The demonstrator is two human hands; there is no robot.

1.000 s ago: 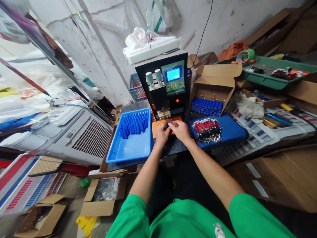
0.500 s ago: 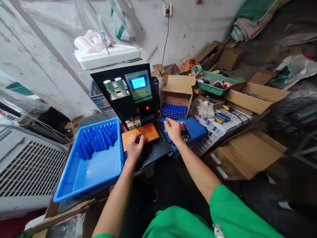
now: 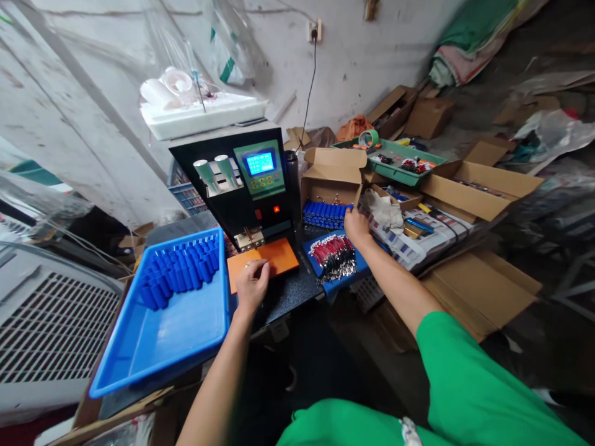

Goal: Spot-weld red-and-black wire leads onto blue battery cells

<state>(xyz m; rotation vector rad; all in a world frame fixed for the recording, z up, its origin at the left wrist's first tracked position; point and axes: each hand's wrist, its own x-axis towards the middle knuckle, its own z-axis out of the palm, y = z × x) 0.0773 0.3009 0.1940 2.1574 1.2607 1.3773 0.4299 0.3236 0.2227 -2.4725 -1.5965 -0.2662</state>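
Note:
My left hand (image 3: 252, 284) rests over the orange board (image 3: 283, 255), fingers curled in and thumb against them; what they hold, if anything, is hidden. Above it stands the metal contact fixture (image 3: 250, 238) of a black machine (image 3: 214, 214) with a lit screen (image 3: 259, 162). At the right edge of an open cardboard box (image 3: 332, 175), my right hand (image 3: 357, 228) has its fingers closed at the end of a blue battery cell (image 3: 341, 210) in the top row. Below lies a bundle of red and black wire leads (image 3: 335, 255) on a blue pad (image 3: 332, 288).
On the left, a blue plastic tray (image 3: 160, 365) holds many upright blue cells (image 3: 181, 269). Behind to the right are a green tray (image 3: 404, 173) with a tape roll (image 3: 369, 137), a white glove (image 3: 383, 210) and open cardboard boxes (image 3: 483, 201). A white foam slab (image 3: 204, 118) sits atop the machine.
My right hand has moved right, from above the wire leads with a blue piece in its fingers to the cardboard box. The leads are now uncovered. My left hand has barely moved.

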